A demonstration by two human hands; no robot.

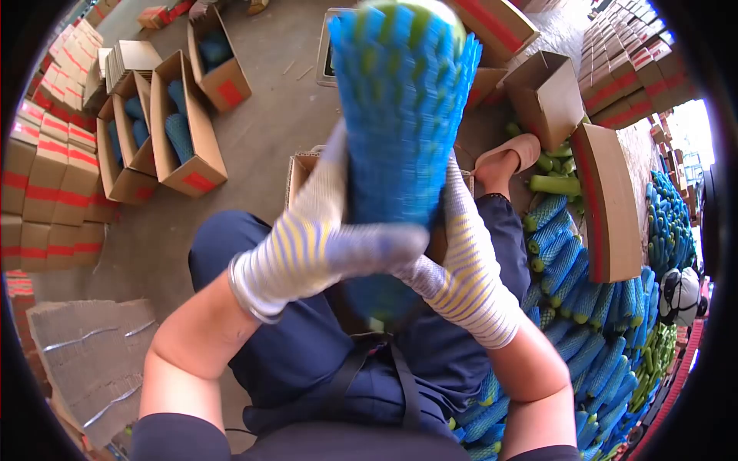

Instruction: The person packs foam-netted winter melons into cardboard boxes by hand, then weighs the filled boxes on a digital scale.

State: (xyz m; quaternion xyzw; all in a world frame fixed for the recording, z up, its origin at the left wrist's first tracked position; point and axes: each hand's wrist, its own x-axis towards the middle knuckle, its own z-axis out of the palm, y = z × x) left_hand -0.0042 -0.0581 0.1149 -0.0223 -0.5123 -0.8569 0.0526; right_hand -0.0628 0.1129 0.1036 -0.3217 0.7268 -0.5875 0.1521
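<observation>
A large green vegetable in blue foam netting [400, 131] stands nearly upright before my chest, its pale green top showing above the net. My left hand [307, 238], in a striped knit glove, wraps round its left side, the thumb lying blurred across the front. From the right side my right hand [465, 269], gloved alike, grips the same netted vegetable. Its lower end is blurred below my thumbs. Behind it, an open cardboard box [301, 173] is mostly hidden by the vegetable and my hands.
Open boxes with netted pieces [188, 154] stand at the left, by stacked cartons [58, 192]. Many netted vegetables [592, 353] lie piled at the right, near an upright carton [611, 203]. Flattened cardboard [92, 361] lies lower left. A sandalled foot [511, 157] shows right of centre.
</observation>
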